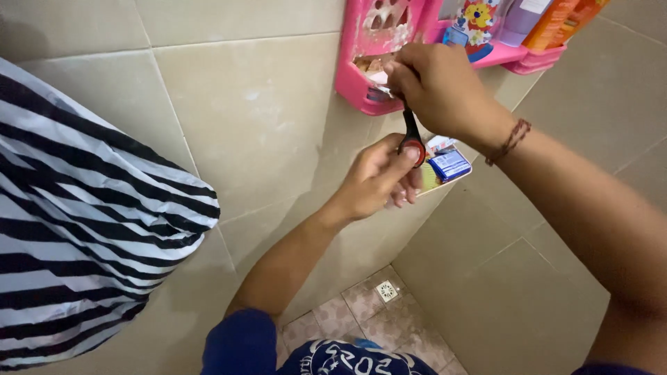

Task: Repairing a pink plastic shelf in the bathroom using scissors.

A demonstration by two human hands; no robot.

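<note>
Both hands (379,182) (434,87) on scissors (411,139), apparently.

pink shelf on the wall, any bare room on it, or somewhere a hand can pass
The pink shelf is crowded: bottles fill its right tray. The right hand and left hand hold scissors and a small packet just below. Bare wall tile lies between the shelf and the striped cloth.

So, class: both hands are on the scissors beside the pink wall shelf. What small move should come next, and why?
Probably draw the scissors down, clear of the pink shelf. The right hand pinches the blade end right at the shelf's edge, while the left hand grips the red handle beside a small packet.
</note>
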